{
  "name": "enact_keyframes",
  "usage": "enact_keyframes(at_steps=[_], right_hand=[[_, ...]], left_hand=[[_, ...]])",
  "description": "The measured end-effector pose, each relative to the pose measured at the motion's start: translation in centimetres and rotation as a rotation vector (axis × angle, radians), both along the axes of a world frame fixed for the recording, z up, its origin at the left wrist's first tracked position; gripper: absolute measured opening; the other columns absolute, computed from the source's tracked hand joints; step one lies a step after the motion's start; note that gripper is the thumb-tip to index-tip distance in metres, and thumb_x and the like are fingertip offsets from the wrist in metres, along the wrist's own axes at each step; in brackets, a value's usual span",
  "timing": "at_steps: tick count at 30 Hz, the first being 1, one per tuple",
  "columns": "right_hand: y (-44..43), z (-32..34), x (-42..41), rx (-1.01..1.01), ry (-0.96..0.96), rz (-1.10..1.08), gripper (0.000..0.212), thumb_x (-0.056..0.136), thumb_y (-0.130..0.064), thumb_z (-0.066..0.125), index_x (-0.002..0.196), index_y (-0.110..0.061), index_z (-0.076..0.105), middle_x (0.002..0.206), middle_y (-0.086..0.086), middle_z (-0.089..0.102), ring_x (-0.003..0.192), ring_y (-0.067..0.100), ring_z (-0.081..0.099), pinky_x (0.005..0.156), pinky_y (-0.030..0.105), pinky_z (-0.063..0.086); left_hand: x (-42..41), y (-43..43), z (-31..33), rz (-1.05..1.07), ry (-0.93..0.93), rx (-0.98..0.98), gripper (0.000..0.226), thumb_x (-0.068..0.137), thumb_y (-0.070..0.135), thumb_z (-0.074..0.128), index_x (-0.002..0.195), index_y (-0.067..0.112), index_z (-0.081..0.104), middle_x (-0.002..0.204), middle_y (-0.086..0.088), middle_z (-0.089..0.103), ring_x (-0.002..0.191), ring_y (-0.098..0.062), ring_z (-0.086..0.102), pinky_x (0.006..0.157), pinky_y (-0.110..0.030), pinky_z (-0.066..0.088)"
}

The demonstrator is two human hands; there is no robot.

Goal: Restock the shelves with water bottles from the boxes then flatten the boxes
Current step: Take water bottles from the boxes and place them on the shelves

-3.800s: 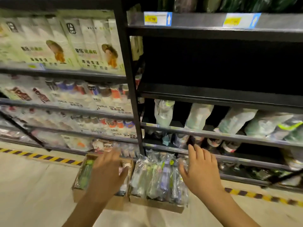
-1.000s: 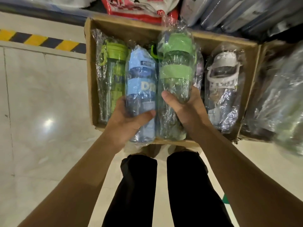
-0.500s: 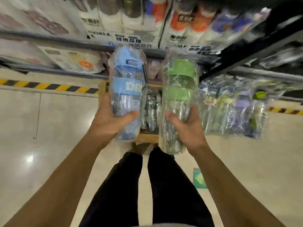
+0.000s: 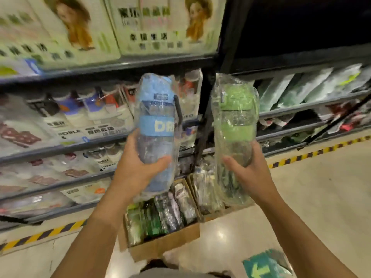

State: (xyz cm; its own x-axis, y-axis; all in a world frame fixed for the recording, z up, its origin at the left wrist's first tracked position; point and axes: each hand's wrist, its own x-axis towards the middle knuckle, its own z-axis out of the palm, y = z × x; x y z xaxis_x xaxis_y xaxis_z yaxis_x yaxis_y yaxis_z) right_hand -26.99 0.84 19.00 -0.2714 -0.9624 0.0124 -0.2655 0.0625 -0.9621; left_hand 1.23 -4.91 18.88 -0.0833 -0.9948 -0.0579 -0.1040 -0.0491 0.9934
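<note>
A shop aisle is shown, with a pale glossy floor [image 4: 325, 197] lined by dark metal shelving [image 4: 60, 148]. Two plastic-wrapped water bottles are held up side by side in front of the shelves, apart from each other and roughly upright. The blue bottle [image 4: 155, 127], banded with a blue label bearing white letters, is gripped around its lower half by the left hand [image 4: 136, 173], the thumb being pressed across the front of the wrap. The green bottle [image 4: 233, 125], with a green lid and green band, is clasped low on its body by the right hand [image 4: 251, 173], fingers curled behind and thumb laid in front. Loose wrap hangs below both hands.

Beneath the bottles, on the floor against the shelving, an open cardboard box [image 4: 166, 245] is seen, packed with more wrapped bottles lying close together. A second box [image 4: 214, 215] is set just beside it on the right, touching it, and is likewise filled, partly hidden behind the green bottle.

A black upright post [image 4: 207, 125] is visible between the two held bottles. Blurred packaged cups are stacked on the left shelves, with large printed cartons [image 4: 160, 27] on the level above. Pale pouches [image 4: 301, 89] are leaned on the right-hand shelves. Yellow-and-black hazard tape [image 4: 313, 153] is run along the floor at the shelf foot, and a green arrow sticker [image 4: 263, 265] is fixed on the floor near the lower right.
</note>
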Motion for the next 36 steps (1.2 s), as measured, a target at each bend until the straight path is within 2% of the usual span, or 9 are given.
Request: enact_keyframes(at_steps=[3, 7, 10, 14, 18, 22, 26, 29, 36], right_hand=[[1.6, 3.9, -5.6, -0.109, -0.016, -0.028, 0.059, 0.085, -0.034, 0.083, 0.133, -0.035, 0.048, 0.112, -0.027, 0.068, 0.103, -0.002, 0.069, 0.078, 0.011, 0.054], [4.4, 8.2, -12.7, -0.227, -0.009, -0.093, 0.057, 0.088, -0.025, 0.082, 0.132, -0.033, 0.047, 0.112, -0.027, 0.067, 0.105, -0.004, 0.068, 0.079, 0.008, 0.052], [6.8, 11.4, -18.6, -0.304, -0.010, -0.131, 0.053, 0.089, -0.023, 0.082, 0.125, -0.040, 0.048, 0.113, -0.029, 0.068, 0.104, -0.005, 0.068, 0.079, 0.008, 0.051], [8.9, 14.9, -25.6, -0.383, -0.006, -0.187, 0.057, 0.083, -0.035, 0.082, 0.130, -0.035, 0.049, 0.115, -0.026, 0.068, 0.106, -0.002, 0.068, 0.081, 0.010, 0.053], [8.9, 17.5, -31.1, -0.435, 0.037, -0.238, 0.069, 0.073, -0.054, 0.081, 0.132, -0.037, 0.049, 0.116, -0.026, 0.067, 0.107, -0.001, 0.068, 0.085, 0.014, 0.055], [6.2, 19.4, -35.7, -0.491, 0.015, -0.224, 0.060, 0.081, -0.039, 0.081, 0.132, -0.035, 0.050, 0.116, -0.022, 0.069, 0.106, 0.001, 0.069, 0.081, 0.014, 0.055], [1.7, 20.8, -40.1, -0.534, 0.033, -0.220, 0.056, 0.087, -0.028, 0.082, 0.132, -0.032, 0.050, 0.115, -0.024, 0.069, 0.104, -0.002, 0.069, 0.077, 0.009, 0.053], [-2.4, 22.0, -43.0, -0.549, 0.064, -0.216, 0.063, 0.087, -0.030, 0.083, 0.138, -0.029, 0.047, 0.118, -0.027, 0.066, 0.108, -0.005, 0.066, 0.079, 0.006, 0.051], [-12.9, 25.4, -47.7, -0.589, 0.071, -0.178, 0.057, 0.083, -0.030, 0.086, 0.130, -0.027, 0.054, 0.112, -0.022, 0.071, 0.103, -0.002, 0.069, 0.077, 0.009, 0.052]], left_hand=[[-5.4, -0.2, 4.9, -0.043, -0.010, -0.140, 0.080, 0.059, 0.052, 0.087, 0.131, 0.057, 0.050, 0.127, 0.026, 0.065, 0.117, -0.002, 0.065, 0.094, -0.042, 0.056], [-13.5, 0.5, 9.6, -0.120, 0.016, -0.260, 0.088, 0.063, 0.046, 0.089, 0.141, 0.036, 0.048, 0.132, 0.012, 0.066, 0.119, -0.012, 0.067, 0.098, -0.047, 0.055], [-20.5, 1.5, 12.8, -0.168, 0.050, -0.317, 0.094, 0.060, 0.048, 0.090, 0.142, 0.034, 0.047, 0.129, 0.011, 0.068, 0.114, -0.012, 0.069, 0.091, -0.042, 0.058], [-29.0, 2.4, 16.4, -0.263, 0.123, -0.386, 0.092, 0.060, 0.044, 0.091, 0.141, 0.034, 0.048, 0.128, 0.009, 0.069, 0.113, -0.013, 0.070, 0.087, -0.037, 0.058], [-35.3, 2.0, 19.6, -0.305, 0.160, -0.470, 0.086, 0.061, 0.043, 0.090, 0.136, 0.040, 0.049, 0.128, 0.014, 0.068, 0.117, -0.009, 0.068, 0.085, -0.021, 0.058], [-40.0, -0.6, 23.0, -0.328, 0.169, -0.532, 0.079, 0.061, 0.043, 0.090, 0.129, 0.049, 0.050, 0.126, 0.017, 0.068, 0.116, -0.007, 0.068, 0.083, -0.017, 0.056], [-44.0, -4.9, 25.1, -0.286, 0.207, -0.574, 0.092, 0.057, 0.043, 0.090, 0.139, 0.037, 0.046, 0.132, 0.007, 0.067, 0.119, -0.011, 0.067, 0.096, -0.037, 0.057], [-46.5, -9.0, 26.1, -0.266, 0.233, -0.614, 0.099, 0.059, 0.040, 0.090, 0.146, 0.024, 0.045, 0.136, 0.000, 0.066, 0.122, -0.017, 0.066, 0.103, -0.047, 0.053], [-50.0, -17.9, 28.8, -0.177, 0.262, -0.669, 0.103, 0.058, 0.043, 0.090, 0.148, 0.024, 0.044, 0.134, 0.005, 0.068, 0.121, -0.013, 0.067, 0.098, -0.040, 0.054]])
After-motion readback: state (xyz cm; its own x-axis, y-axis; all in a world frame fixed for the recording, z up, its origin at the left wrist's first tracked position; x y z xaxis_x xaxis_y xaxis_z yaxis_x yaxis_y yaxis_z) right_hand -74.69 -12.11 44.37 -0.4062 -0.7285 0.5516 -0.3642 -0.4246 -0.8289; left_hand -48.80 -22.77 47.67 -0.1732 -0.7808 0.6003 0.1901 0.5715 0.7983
